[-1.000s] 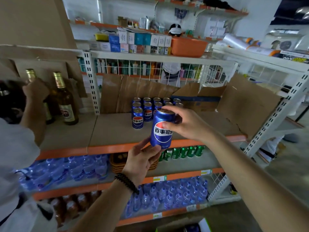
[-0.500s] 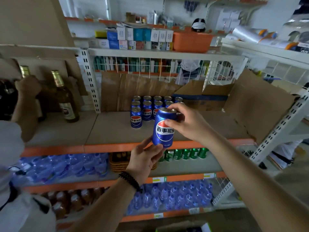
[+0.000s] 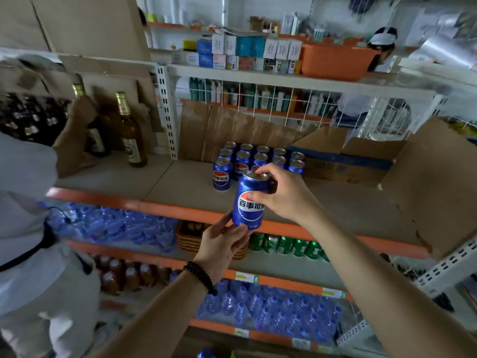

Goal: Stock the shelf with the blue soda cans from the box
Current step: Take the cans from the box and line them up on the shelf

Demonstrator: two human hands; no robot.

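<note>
I have the blue Pepsi can point(image 3: 249, 200) upright in front of the shelf point(image 3: 180, 187) edge, my right hand point(image 3: 286, 195) gripping its top and side, my left hand point(image 3: 222, 244) curled under its base. Behind it stand rows of stocked cans point(image 3: 258, 158), about fourteen, I think.

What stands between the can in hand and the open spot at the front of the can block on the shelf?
Nothing visible. The held can, gripped by the right hand and propped by the left hand, hangs over the shelf edge; the board in front of the stocked cans is bare.
</note>
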